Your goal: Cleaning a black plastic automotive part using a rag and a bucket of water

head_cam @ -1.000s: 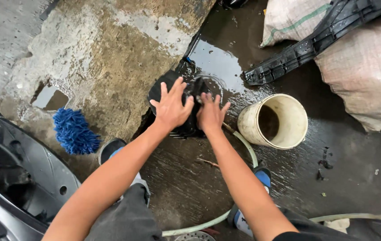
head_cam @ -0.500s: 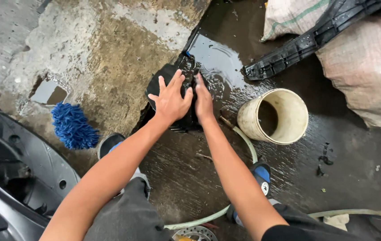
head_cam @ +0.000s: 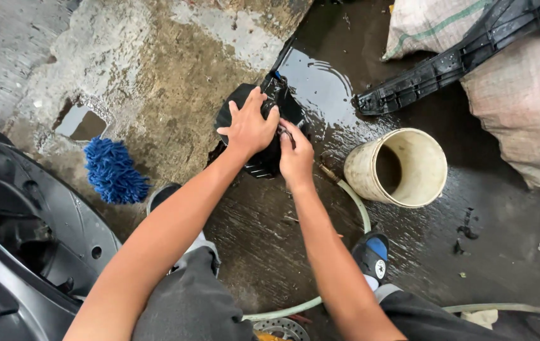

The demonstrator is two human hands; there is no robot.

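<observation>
Head view shows my left hand (head_cam: 249, 129) spread flat to pin the black plastic part (head_cam: 263, 136) at the puddle's (head_cam: 320, 88) edge, upper centre, while my right hand (head_cam: 295, 158) curls narrowly against its side, rubbing.

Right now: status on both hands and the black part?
Left hand flat on black plastic part, pressing it to wet floor. Right hand curled against its edge. Hose and cream bucket close on the right.

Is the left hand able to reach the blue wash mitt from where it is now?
Probably yes: the blue wash mitt lies uncovered on the ground beside the left arm, though the left hand now presses the black part.
</observation>
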